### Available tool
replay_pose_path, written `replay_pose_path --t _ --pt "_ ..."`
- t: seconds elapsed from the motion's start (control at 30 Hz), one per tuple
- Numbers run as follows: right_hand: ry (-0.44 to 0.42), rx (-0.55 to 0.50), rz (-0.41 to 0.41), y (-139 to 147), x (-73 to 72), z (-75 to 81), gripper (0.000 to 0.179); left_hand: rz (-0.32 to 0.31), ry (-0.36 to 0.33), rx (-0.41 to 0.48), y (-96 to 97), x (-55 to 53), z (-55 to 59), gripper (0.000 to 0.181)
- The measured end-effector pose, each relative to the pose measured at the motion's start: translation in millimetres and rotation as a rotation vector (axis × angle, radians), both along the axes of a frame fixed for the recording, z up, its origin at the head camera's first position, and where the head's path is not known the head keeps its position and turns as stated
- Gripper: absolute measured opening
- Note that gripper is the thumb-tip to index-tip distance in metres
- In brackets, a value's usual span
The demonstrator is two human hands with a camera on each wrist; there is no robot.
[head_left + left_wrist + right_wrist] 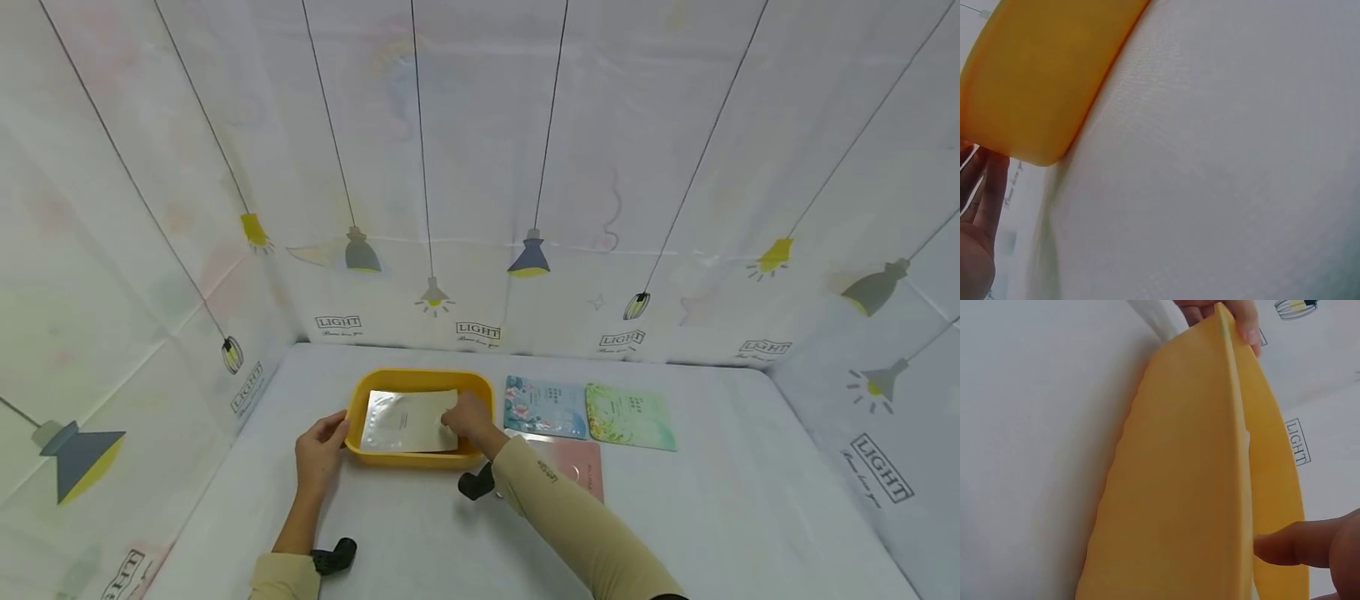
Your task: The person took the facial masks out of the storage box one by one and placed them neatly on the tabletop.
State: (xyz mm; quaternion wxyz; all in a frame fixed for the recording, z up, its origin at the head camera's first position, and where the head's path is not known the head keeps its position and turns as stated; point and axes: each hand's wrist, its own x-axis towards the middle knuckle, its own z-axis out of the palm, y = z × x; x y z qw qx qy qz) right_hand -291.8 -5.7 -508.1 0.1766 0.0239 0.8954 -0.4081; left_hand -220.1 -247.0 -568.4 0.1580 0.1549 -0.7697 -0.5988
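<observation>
A pale silver-cream sheet mask packet (pixel 408 421) lies inside a yellow plastic basin (pixel 420 460) in the head view. The left hand (pixel 321 450) grips the basin's left rim; the left wrist view shows its fingers (pixel 991 194) at the basin's corner. Reaching over the near right side, the right hand (pixel 468 417) pinches the packet near its right end. Its thumb (pixel 1297 544) extends inside the basin in the right wrist view, where the other fingers are out of sight. The left hand (pixel 1235 322) also shows there at the far rim.
Right of the basin lie a blue floral packet (pixel 545 407) and a green packet (pixel 630 415). A pink packet (pixel 577 462) is partly covered by the right sleeve (pixel 570 517). A white lamp-print curtain (pixel 480 167) encloses the white table (pixel 750 500).
</observation>
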Motion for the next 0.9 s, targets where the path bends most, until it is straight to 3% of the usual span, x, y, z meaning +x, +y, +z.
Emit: replay_pose_path --t 0.27,0.43,0.53,0.9 --pt "0.037 0.028 0.000 -2.0 0.8 2.1 0.042 -0.004 -0.013 0.001 1.3 0.6 1.9 0.037" --pt "0.000 -0.109 -0.081 -1.6 -4.7 -2.5 0.021 -0.001 -0.008 -0.004 -0.4 -1.3 -1.0 0.034" --pt "-0.033 -0.196 -0.130 0.1 -6.1 -5.2 0.017 -0.002 -0.001 -0.003 -0.7 -1.9 -1.8 0.033" --pt "-0.094 -0.314 -0.098 -1.0 -3.3 -3.7 0.025 0.004 0.009 -0.012 -0.1 -1.0 -1.6 0.034"
